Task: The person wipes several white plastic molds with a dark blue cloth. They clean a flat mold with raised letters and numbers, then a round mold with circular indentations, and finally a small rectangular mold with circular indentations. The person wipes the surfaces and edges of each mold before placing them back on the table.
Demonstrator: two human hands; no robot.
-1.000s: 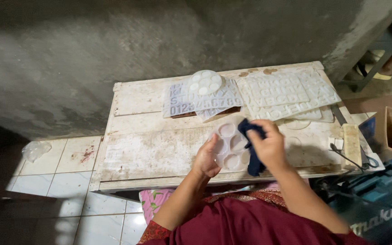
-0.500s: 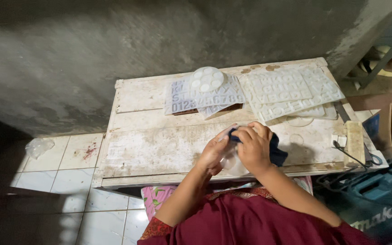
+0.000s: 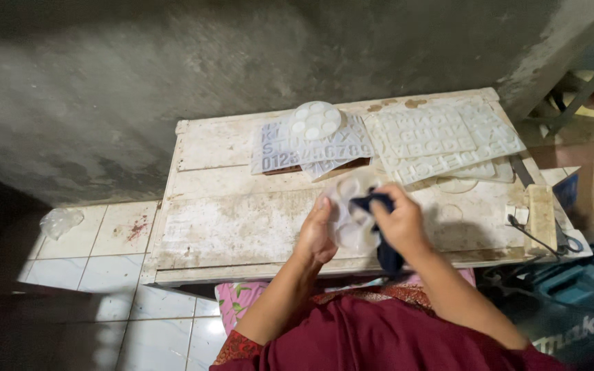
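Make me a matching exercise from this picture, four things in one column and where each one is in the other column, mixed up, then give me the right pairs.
Things:
1. round clear mould with circular cavities
2. dark blue cloth
3. second round mould
4. crumpled clear plastic bag

Places:
A. on the tiled floor, left of the table
B. held up by the left hand
C. resting on the flat letter and number moulds at the back of the table
D. gripped in the right hand, pressed to the held mould

Pairs: 1-B, 2-D, 3-C, 4-A
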